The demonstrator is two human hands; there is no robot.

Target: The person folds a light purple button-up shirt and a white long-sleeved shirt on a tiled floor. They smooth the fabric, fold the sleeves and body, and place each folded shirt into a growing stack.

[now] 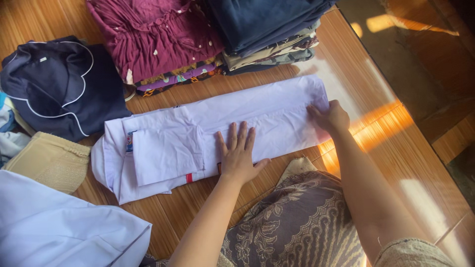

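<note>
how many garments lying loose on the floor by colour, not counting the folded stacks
White or pale lilac: 2, the white shirt under both hands and a white garment at lower left
Navy: 1, the navy piped top
Beige: 1, the beige cloth
Total: 4

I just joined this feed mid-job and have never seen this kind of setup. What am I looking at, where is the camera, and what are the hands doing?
There is no machine here: a person works with two bare hands, filmed by one camera worn on their head, looking down. They sit at a wooden floor. A white shirt, folded into a long strip, lies across it. The left hand presses flat on its middle. The right hand grips its far-right edge. Behind lie a maroon garment on a stack, a dark blue folded pile, and a navy piped garment to the left. Another white cloth sits at the near left.
</note>
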